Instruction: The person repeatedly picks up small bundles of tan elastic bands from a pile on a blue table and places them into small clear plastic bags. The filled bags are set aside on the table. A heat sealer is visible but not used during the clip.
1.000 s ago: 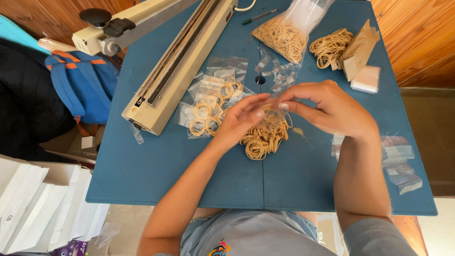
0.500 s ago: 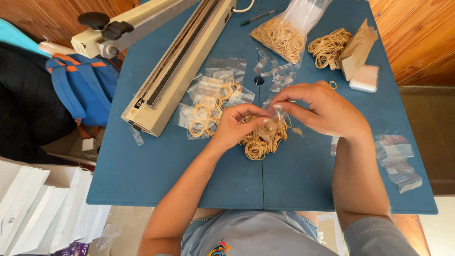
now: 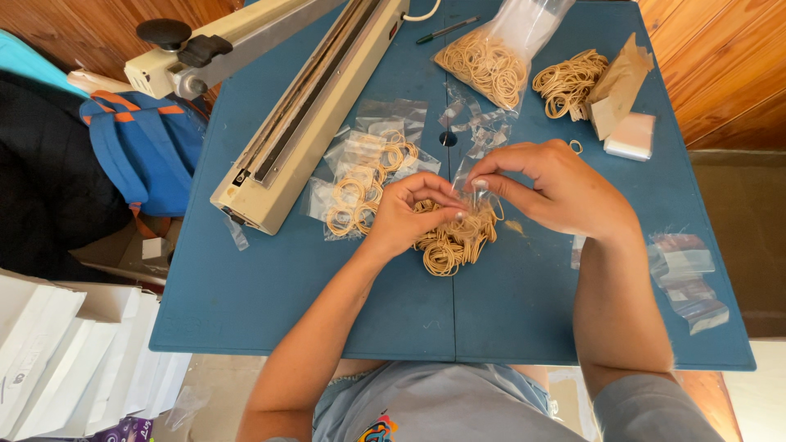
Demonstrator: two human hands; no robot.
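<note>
Landmark: the loose pile of tan rubber bands (image 3: 454, 241) lying near the middle of the blue folding table (image 3: 270, 295).
Left hand: the left hand (image 3: 409, 214) rests on the near-left edge of the pile, fingers curled and pinched on the lower part of a small clear plastic bag (image 3: 473, 190) that stands just above the pile.
Right hand: the right hand (image 3: 565, 190) comes in from the right of the pile, thumb and fingertips closed on the upper edge of the same small bag; whether the bag's mouth is held apart cannot be told.
Filled packets: a heap of small clear packets with coiled rubber bands (image 3: 364, 176) lies just left of the pile, touching the left hand's far side.
Sealer: a long cream-coloured heat sealer with a black knob (image 3: 286, 115) runs diagonally, left of the packets and well beyond the pile.
Stock bag: a large clear bag of rubber bands (image 3: 499, 57) sits at the table's far edge, straight beyond the pile.
Loose heap: a second loose bunch of tan rubber bands (image 3: 569, 82) lies beyond and right of the pile, beside a brown paper wrapper (image 3: 618, 82) and a white block (image 3: 630, 135).
Empty bags: flat clear bags (image 3: 688, 274) lie well right of the pile, near the right forearm.
Off the table: a blue backpack (image 3: 143, 151) stands far left of the pile.
</note>
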